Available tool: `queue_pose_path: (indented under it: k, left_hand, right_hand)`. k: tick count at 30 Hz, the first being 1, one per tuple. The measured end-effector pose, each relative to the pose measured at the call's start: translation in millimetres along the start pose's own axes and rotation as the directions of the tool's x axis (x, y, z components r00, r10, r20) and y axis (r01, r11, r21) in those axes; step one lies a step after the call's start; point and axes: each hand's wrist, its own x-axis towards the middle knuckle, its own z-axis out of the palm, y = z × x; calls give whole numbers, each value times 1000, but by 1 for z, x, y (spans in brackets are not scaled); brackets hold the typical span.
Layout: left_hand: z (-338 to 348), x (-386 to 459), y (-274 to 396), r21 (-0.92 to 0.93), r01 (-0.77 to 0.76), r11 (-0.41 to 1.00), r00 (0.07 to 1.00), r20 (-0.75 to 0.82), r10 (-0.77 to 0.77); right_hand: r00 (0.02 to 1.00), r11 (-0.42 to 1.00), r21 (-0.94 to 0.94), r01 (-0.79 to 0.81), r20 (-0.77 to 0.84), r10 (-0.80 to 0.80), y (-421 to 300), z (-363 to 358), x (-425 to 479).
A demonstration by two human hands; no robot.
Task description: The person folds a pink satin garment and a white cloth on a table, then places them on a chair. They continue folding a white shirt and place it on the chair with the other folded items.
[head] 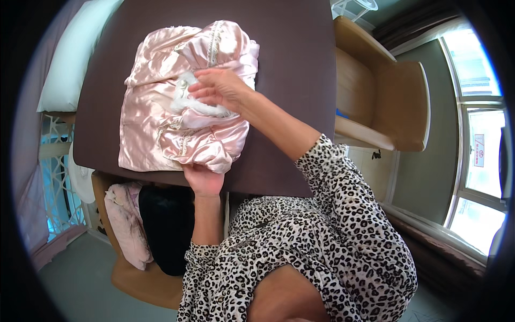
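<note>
A pink satin garment (147,120) lies folded on the brown tabletop (295,44), shiny and creased. White fluffy trim (189,105) rings an opening near its middle, and pale lace-like bands run across its puffed parts. Over the trim is my right hand (219,89), its fingers spread and slightly curled with nothing seen in them; whether they touch the fabric is unclear. My left hand (204,181) is at the table's near edge, wrist upward. Its fingers go under the garment's near puffed part and are hidden, so their grip does not show.
Beyond the table's right side stands a tan chair (402,104). Another tan chair (141,285), at the near left, bears a pink furry item (128,225) and a black furry item (167,229). A white cushion (76,60) is at the far left; a window (483,133) is on the right.
</note>
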Motion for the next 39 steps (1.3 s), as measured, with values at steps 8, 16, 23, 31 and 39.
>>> queue_pose_path:
  k: [8,16,23,31,39]
  left_hand:
    - [-3,-30,6,-130,35,991,996,84,-24]
    - [2,-10,-3,464,-124,877,975,-107,194]
    - [-15,-20,-1,386,-151,910,948,-204,244]
    - [-25,-26,4,323,-127,938,962,-189,196]
    - [-22,-60,52,773,-312,552,784,-119,610]
  right_hand:
    - [635,497,-721,483,-102,-766,-32,-59,-15]
    - [637,257,-886,387,56,-769,-42,-100,25]
    - [640,174,-977,126,-54,-766,-30,-76,29]
    - [545,-8,-1000,-9,2,-839,-15,-86,49]
    - [455,-83,-986,145,140,-879,-37,-81,27]
